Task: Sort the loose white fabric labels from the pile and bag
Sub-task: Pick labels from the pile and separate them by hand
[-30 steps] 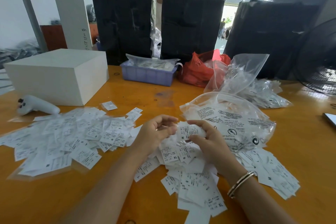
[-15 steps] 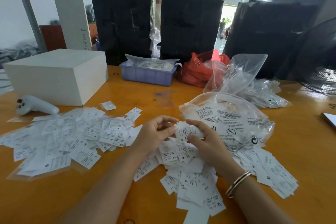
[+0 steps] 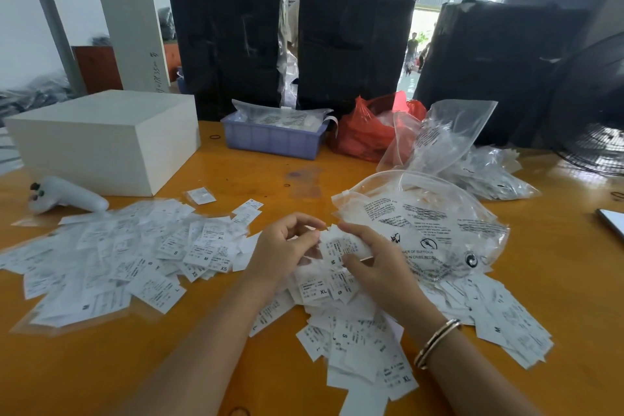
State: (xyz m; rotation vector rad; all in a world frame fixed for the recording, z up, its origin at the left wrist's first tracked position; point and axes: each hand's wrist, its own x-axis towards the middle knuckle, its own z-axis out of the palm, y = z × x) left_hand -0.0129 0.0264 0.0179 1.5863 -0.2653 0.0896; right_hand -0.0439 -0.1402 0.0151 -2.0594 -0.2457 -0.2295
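Observation:
White fabric size labels lie loose on the orange table (image 3: 236,176). A wide spread of labels (image 3: 128,257) covers the left side, and a thicker pile (image 3: 358,341) sits under and in front of my hands. My left hand (image 3: 287,250) and my right hand (image 3: 374,263) meet above the pile and together pinch a small bunch of labels (image 3: 341,245). Just right of my right hand lies a clear printed plastic bag (image 3: 425,223), puffed up, with more labels under its near edge.
A white box (image 3: 104,142) and a white controller (image 3: 64,199) sit at the left. Behind are a lilac tray (image 3: 270,138), a red bag (image 3: 368,132), more clear bags (image 3: 472,159), tall black bundles and a fan (image 3: 594,111) at the right.
My hands stay together over the pile, fingers shifting slightly on the bunch of labels. Nothing else on the table has moved.

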